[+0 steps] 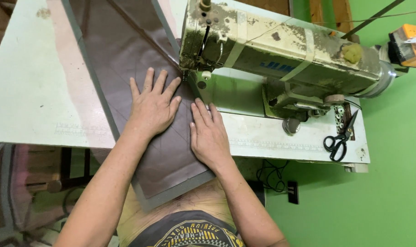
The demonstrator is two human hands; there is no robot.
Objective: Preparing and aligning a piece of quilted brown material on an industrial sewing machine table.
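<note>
A long dark brown sheet of leather-like material (pixel 121 50) with a grey edge lies across the sewing table and runs under the needle of a worn cream sewing machine (pixel 281 50). My left hand (pixel 152 104) rests flat on the sheet with fingers spread, just left of the needle area (pixel 186 75). My right hand (pixel 209 132) lies flat on the sheet's right edge, fingers together, close to the machine bed. Neither hand grips anything.
Black scissors (pixel 340 139) lie on the pale table (pixel 29 91) at the right, beside small bobbins. Cables and a power strip (pixel 292 191) sit on the green floor. An orange and yellow object (pixel 409 45) stands at the far right.
</note>
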